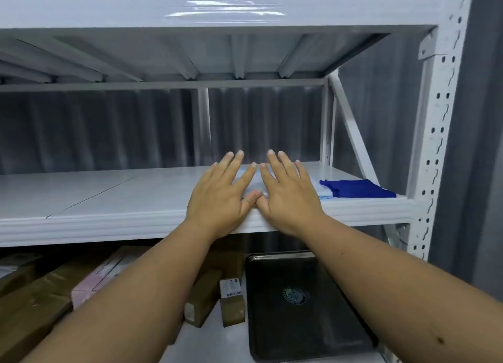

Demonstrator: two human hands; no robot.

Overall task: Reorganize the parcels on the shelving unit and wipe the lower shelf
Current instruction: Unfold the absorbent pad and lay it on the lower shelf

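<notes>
Head view: both my hands lie flat, fingers straight and spread, grasping nothing. My left hand (220, 196) and right hand (285, 196) press side by side, thumbs touching, on a pale light-blue cloth (249, 181) that rests on the middle shelf (114, 199) near its front edge. Most of the cloth is hidden under my palms, so I cannot tell its full outline; what shows suggests it extends away from me toward the back of the shelf and a little to my right. Further right on the same shelf, apart from my hands, lies a folded dark-blue cloth (356, 188) on top of a lighter piece, nearer my right hand than my left. The parcels sit below: brown cartons (32, 302), a pink box (100, 278) and small cardboard boxes (231, 300) crowd the left and centre of the lower shelf (234, 343), directly beneath my forearms, and a black tray (304, 302) fills its right side. Judgement: the shelf to be wiped is under the one I am touching, so the cloth must be gathered and brought down and toward me. Either hand is equally placed to gather it. The parcels lie mainly toward my left side and stand in the way of wiping.
</notes>
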